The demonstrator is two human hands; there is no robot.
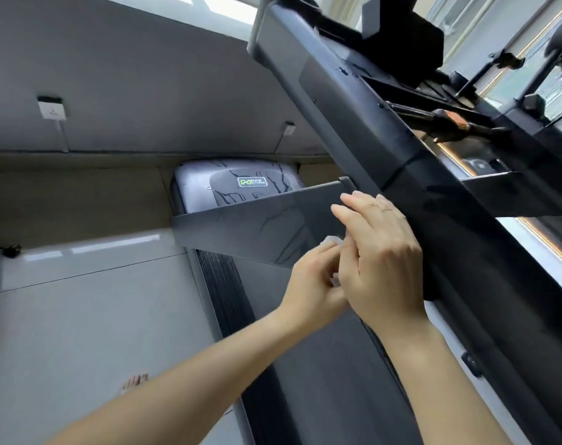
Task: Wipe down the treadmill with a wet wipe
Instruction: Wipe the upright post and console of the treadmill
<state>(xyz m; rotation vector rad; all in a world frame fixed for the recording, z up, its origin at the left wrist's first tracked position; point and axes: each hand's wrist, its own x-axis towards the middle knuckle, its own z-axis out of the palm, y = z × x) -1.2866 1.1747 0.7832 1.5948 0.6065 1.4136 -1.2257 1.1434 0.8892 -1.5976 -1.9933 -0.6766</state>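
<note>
A dark treadmill (344, 101) fills the right side, its console frame slanting from upper middle to lower right, its grey motor cover (234, 184) near the wall. My two hands meet in front of a flat dark crossbar (241, 226). A small white wet wipe (332, 242) peeks out between them. My left hand (315, 284) pinches the wipe from below. My right hand (379, 252) lies over it with fingers stretched toward the frame; most of the wipe is hidden.
The black running belt (321, 364) runs down under my arms, with a ribbed side rail (228, 290) on its left. Grey tiled floor (97, 316) spreads to the left. A wall socket (52, 109) with a cable sits on the grey wall. Windows are at the right.
</note>
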